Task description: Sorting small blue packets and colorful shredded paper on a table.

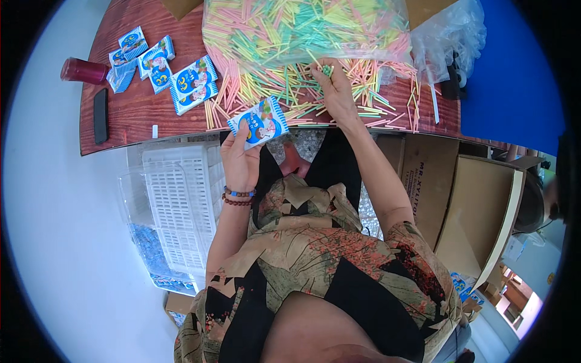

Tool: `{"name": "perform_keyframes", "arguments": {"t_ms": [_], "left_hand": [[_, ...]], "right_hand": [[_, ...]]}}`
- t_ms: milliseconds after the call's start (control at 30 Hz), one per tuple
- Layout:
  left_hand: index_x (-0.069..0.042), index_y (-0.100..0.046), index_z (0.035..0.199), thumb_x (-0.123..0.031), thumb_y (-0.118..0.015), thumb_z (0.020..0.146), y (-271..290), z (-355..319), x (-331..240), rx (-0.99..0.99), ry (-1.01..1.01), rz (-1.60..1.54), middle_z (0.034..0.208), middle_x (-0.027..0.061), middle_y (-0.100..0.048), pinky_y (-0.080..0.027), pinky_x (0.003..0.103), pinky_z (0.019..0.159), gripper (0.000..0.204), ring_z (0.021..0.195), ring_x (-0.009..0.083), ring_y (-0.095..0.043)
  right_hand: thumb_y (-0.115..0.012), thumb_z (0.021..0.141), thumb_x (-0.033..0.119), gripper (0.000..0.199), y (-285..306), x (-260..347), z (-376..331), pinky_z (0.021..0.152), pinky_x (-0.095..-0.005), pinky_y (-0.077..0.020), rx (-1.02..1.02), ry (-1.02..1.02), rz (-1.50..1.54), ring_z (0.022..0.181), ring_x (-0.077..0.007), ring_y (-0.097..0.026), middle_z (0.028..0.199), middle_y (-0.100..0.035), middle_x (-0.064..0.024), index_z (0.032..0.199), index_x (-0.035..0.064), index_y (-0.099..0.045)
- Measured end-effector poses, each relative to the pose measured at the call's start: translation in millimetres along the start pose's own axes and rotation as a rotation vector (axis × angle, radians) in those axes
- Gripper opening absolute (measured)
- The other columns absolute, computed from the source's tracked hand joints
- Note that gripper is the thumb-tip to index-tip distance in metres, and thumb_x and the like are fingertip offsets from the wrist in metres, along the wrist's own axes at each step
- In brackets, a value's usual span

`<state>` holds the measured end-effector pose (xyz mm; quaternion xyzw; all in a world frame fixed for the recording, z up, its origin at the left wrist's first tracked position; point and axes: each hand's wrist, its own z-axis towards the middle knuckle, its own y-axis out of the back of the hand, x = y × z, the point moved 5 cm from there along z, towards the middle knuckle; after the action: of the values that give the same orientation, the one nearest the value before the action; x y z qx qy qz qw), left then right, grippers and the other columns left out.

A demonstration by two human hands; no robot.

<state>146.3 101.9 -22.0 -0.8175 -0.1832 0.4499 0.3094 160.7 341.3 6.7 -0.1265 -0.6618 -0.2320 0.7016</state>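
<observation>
My left hand (242, 162) grips a blue-and-white packet (267, 125) with striped crimped ends, thumb on its front, just off the table's near edge. Closed around a small bunch of thin sticks (327, 70), mostly green at their ends, is my right hand (340, 97). It is over a loose heap of pastel sticks (260, 91) in pink, yellow and green. Behind the heap lies a large clear plastic bag (302, 30) full of the same sticks. Several similar packets (192, 83) lie on the left of the table, some overlapping.
A dark red cup (85, 71) and a black phone (101, 115) are on the wood-grain table (139, 124) at left. White plastic crates (181, 206) stand below left, an open cardboard box (478, 212) below right. Crumpled clear plastic (451, 36) lies at the far right.
</observation>
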Motion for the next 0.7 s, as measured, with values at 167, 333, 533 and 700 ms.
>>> {"name": "perform_keyframes", "arguments": {"t_ms": [167, 333, 533, 700], "left_hand": [[0.001, -0.062, 0.105, -0.011, -0.057, 0.094, -8.1, -3.1, -3.9, 0.004, 0.01, -0.016, 0.107, 0.0106, -0.067, -0.055, 0.035, 0.084, 0.017, 0.094, 0.0184, -0.066], [-0.001, -0.064, 0.102, -0.013, -0.058, 0.094, -15.6, 0.3, -4.5, 0.01, 0.021, -0.02, 0.103, 0.0093, -0.068, -0.055, 0.034, 0.081, 0.015, 0.092, 0.0171, -0.067], [-0.002, -0.065, 0.098, -0.016, -0.058, 0.095, -28.3, 8.7, -6.3, 0.065, 0.012, -0.06, 0.097, 0.0071, -0.069, -0.053, 0.03, 0.07, 0.015, 0.085, 0.0149, -0.066], [-0.002, -0.065, 0.095, -0.018, -0.058, 0.095, -48.8, 21.7, 1.0, 0.15, 0.003, -0.098, 0.095, 0.0064, -0.068, -0.052, 0.029, 0.066, 0.017, 0.082, 0.014, -0.065]], "right_hand": [[-0.053, 0.095, 0.007, 0.012, 1.0, 1.9, -2.8, 0.089, -0.0289, -0.0409, 0.027, 0.059, -0.018, 0.095, -0.0143, -0.054, 0.099, -0.059, -0.0042, 0.107, 0.0048, -0.052], [-0.052, 0.096, 0.008, 0.011, -2.4, -1.8, -3.2, 0.092, -0.0353, -0.0405, 0.066, 0.305, -0.709, 0.095, -0.0197, -0.057, 0.098, -0.061, -0.0055, 0.105, 0.0029, -0.051], [-0.046, 0.099, 0.016, 0.014, 2.7, 31.5, 2.0, 0.1, -0.0427, -0.0343, -0.059, 0.056, 0.144, 0.1, -0.0324, -0.058, 0.098, -0.061, -0.0126, 0.106, 0.0033, -0.047], [-0.039, 0.101, 0.015, 0.016, -12.7, 71.6, 4.2, 0.107, -0.0501, -0.0286, -0.038, 0.168, 0.786, 0.114, -0.0374, -0.054, 0.102, -0.061, -0.0156, 0.107, 0.0039, -0.047]]}}
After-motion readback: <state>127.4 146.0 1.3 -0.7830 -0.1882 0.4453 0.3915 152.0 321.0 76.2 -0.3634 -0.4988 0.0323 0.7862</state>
